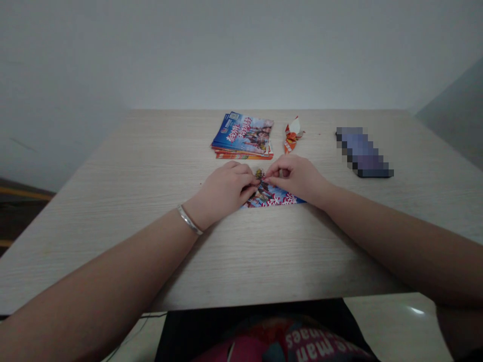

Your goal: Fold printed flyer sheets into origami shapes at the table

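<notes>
A colourful printed paper sheet point(272, 197) lies partly folded on the wooden table point(151, 166), just in front of me. My left hand point(226, 188) rests on its left side with fingers curled, pinching the paper's top fold. My right hand point(296, 178) meets it from the right, thumb and fingers pinched on the same fold. A silver bracelet point(189, 220) circles my left wrist. Much of the sheet is hidden under both hands.
A stack of blue and orange printed sheets point(243, 136) lies behind my hands. Beside it stands a small folded orange and white paper figure point(292, 136). A dark phone point(364, 152) lies at the right. A pale wall rises behind the table.
</notes>
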`<state>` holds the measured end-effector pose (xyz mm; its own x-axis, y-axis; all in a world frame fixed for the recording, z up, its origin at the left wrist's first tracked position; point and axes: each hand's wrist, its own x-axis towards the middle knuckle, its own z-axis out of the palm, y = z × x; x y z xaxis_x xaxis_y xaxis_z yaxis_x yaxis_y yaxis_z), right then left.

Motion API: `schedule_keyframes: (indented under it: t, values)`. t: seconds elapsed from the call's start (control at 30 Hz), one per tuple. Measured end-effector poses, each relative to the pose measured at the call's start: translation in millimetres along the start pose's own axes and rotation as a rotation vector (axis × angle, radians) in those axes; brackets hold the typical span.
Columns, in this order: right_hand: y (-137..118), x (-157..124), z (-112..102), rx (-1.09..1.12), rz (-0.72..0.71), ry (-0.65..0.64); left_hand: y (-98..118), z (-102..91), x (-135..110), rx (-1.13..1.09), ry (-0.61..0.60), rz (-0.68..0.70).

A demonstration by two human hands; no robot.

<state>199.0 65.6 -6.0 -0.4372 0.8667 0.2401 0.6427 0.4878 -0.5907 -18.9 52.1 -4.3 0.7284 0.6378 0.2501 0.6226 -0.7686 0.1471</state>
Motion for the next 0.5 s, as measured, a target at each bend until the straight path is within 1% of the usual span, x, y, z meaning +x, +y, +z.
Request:
schedule_keyframes:
  t: [0.03,0.07,0.13,0.23,0.5]
  values:
    - [-1.4,-2.7,-1.2,-0.015,-0.058,-0.067,0.4,-0.6,0.4,0.006,-0.017,-0.008]
    - [-2.6,-4.8,-1.8,-0.029,-0.074,-0.117,0.8,-1.2,0.8,0.013,-0.035,-0.016]
    - [-4.1,-6.9,-1.2,-0.052,-0.049,-0.184,1.3,-2.5,1.4,0.024,-0.058,-0.025]
    - [-3.4,-6.4,0.8,-0.062,0.000,-0.213,0.6,-3.3,1.3,0.025,-0.071,-0.022]
    - [-2.2,-5.1,-2.6,-0.128,-0.053,-0.272,-0.1,-5.4,0.6,0.033,-0.124,-0.012]
